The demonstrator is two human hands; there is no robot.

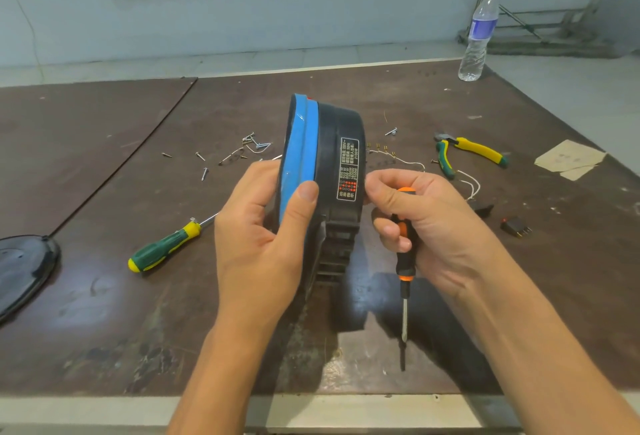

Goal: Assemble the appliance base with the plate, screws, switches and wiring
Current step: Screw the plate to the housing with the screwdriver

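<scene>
The appliance base [332, 157], black with a blue rim, stands on edge at the middle of the table. My left hand [263, 230] grips its blue rim, thumb across the front. My right hand [426, 227] holds an orange-and-black screwdriver [403, 275] with its tip pointing down, while the fingertips touch the base's right side near the printed label. Loose screws [242, 149] lie behind the base on the left. A black switch [516, 227] and white wires [467, 182] lie to the right. A black round plate [20, 268] sits at the left edge.
A green-and-yellow screwdriver [166, 244] lies left of my left hand. Yellow-and-green pliers [467, 154] rest at the right, near a scrap of paper [568, 159]. A water bottle [479, 33] stands at the far right corner. The table's front edge [311, 407] runs below my forearms.
</scene>
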